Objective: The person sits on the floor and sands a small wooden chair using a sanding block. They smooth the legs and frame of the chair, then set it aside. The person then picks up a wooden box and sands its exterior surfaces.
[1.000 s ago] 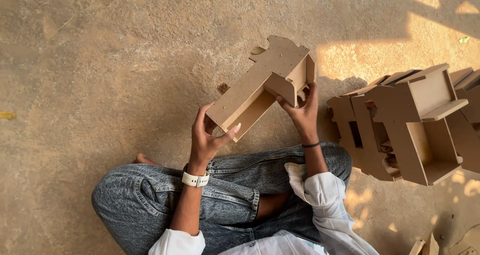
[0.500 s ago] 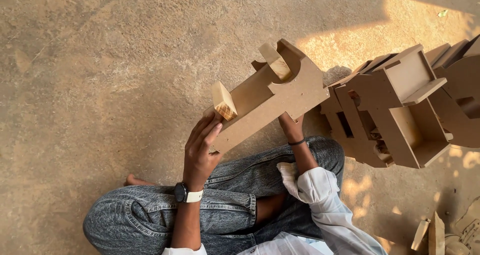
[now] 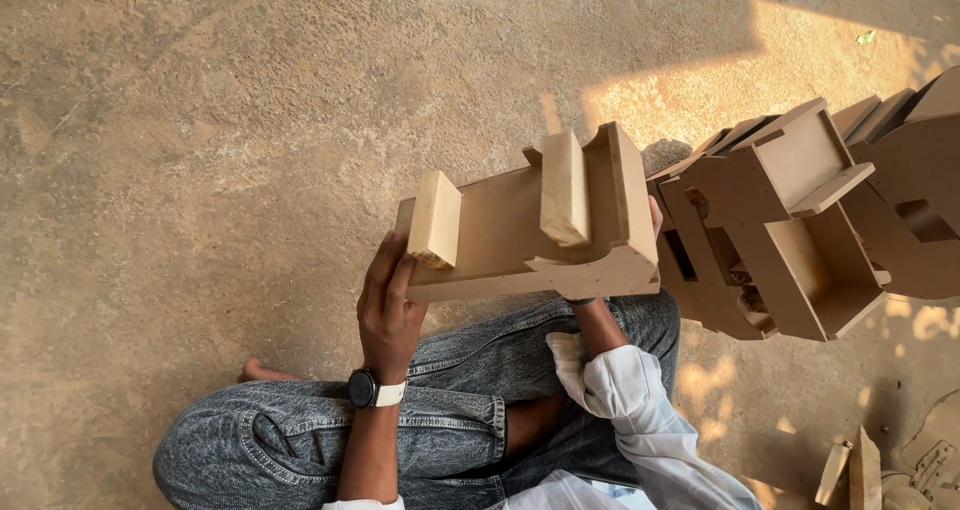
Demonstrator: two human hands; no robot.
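Observation:
I hold a brown fibreboard assembly (image 3: 520,235) in the air above my lap. It has a flat base, side walls and two pale upright blocks. My left hand (image 3: 388,310), with a watch on the wrist, grips its near left end. My right hand (image 3: 654,215) is mostly hidden behind the right end of the piece and holds it there; only a fingertip and the forearm show.
I sit cross-legged in blue jeans (image 3: 300,440) on a rough concrete floor (image 3: 200,120). A stack of similar fibreboard assemblies (image 3: 790,220) lies on the floor to the right. Small offcuts (image 3: 850,470) lie at the lower right.
The assembly has been turned in my hands from a slanted pose to nearly level, its open side with the two blocks now facing up. My left hand has shifted under its left end.

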